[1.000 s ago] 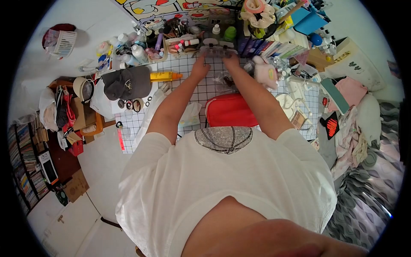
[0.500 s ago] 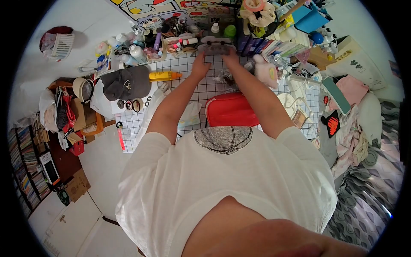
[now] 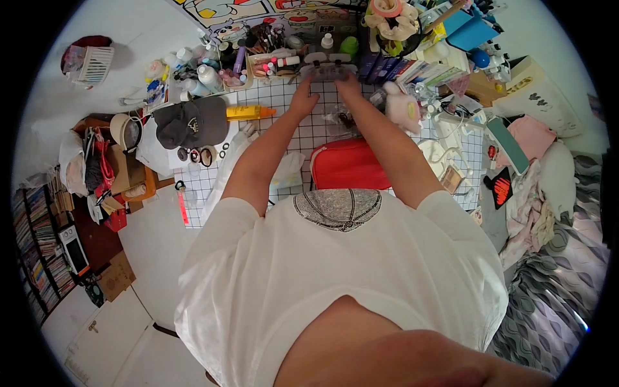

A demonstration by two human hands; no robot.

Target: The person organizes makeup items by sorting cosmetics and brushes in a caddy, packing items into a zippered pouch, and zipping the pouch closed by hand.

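Note:
At the far side of the grid-patterned table, my left hand point(image 3: 303, 100) is at the left front corner of a translucent greyish plastic box point(image 3: 327, 71). Its thumb points inward, apart from the fingers. My right hand point(image 3: 349, 88) grips the same box at its right front corner, fingertips partly hidden against it. Directly behind the box stand a white-capped bottle point(image 3: 327, 42) and a green rounded item point(image 3: 349, 45). Between my forearms lie a clear plastic packet with something dark in it point(image 3: 342, 119) and a red zip case point(image 3: 348, 165).
To the left are a dark grey cap point(image 3: 192, 122), a yellow bottle point(image 3: 245, 113) and an organizer of cosmetics point(image 3: 277, 63). Books point(image 3: 419, 69) stand at the back right. A pink plush item point(image 3: 403, 109) and a white cord point(image 3: 438, 153) lie on the right.
The view has shifted very slightly. Both hands stay at the box, whose top edge now shows two rounded parts a little more distinctly.

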